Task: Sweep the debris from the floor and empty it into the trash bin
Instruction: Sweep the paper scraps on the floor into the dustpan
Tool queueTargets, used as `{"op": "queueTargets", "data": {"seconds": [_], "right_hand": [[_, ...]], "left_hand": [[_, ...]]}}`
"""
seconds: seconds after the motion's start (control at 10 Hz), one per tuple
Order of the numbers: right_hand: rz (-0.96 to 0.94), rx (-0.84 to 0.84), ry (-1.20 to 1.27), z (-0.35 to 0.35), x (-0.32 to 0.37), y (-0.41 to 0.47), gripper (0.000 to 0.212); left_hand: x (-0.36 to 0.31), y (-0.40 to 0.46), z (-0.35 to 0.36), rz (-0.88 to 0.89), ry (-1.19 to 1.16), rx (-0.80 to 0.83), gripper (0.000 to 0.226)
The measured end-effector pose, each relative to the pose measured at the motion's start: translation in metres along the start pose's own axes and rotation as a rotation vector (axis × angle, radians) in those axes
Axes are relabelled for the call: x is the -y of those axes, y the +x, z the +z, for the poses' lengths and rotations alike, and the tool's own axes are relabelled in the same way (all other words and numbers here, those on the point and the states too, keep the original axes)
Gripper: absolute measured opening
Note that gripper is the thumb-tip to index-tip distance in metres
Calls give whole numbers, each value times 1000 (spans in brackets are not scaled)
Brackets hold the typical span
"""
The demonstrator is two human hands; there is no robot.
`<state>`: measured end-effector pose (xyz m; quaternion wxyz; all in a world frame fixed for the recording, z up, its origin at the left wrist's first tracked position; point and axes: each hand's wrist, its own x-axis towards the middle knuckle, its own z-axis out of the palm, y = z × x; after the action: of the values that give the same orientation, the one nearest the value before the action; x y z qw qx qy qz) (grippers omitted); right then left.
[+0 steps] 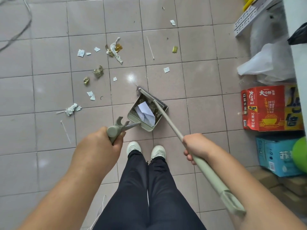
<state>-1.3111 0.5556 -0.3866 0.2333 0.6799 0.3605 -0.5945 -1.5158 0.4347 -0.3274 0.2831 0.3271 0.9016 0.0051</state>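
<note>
Head view: left hand (108, 143) grasps the upright handle of a sage-green plastic dustpan (146, 113) holding white paper. Right hand (193, 146) grips a pale green long-handled broom (169, 122). Paper and foil debris (114, 49) scattered across the grey tiled floor (199, 63) beyond the pan.

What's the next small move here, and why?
Probably lift the broom out of the dustpan and reach toward the crumpled wrappers on the left. The pan already holds paper, while most debris still lies scattered on the tiles beyond it. Both hands grip their handles.
</note>
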Motion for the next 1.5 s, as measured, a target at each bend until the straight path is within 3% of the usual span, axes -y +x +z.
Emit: {"op": "queueTargets", "data": {"seconds": [0.2,0.5,0.7,0.9,1.0,1.3,1.5], "right_hand": [[-34,-40,57,-48,9,-22,16],[-142,-232,-74,-14,67,18,21],[-162,-157,-200,38,95,47,6],[-74,-94,-454,69,77,25,20],[-82,-72,-470,63,60,8,27],[-115,-154,-235,24,39,-35,21],[23,-290,23,42,45,2,16]], "left_hand": [[7,-4,3,1,-7,-22,41],[29,-14,1,-92,-77,-72,42],[55,-16,-4,-173,-83,-101,42],[72,-12,-10,-226,-104,-79,41],[73,-11,-12,-223,-102,-68,42],[75,-7,-15,-176,-114,-57,42],[81,-10,-15,-166,-100,-48,42]]}}
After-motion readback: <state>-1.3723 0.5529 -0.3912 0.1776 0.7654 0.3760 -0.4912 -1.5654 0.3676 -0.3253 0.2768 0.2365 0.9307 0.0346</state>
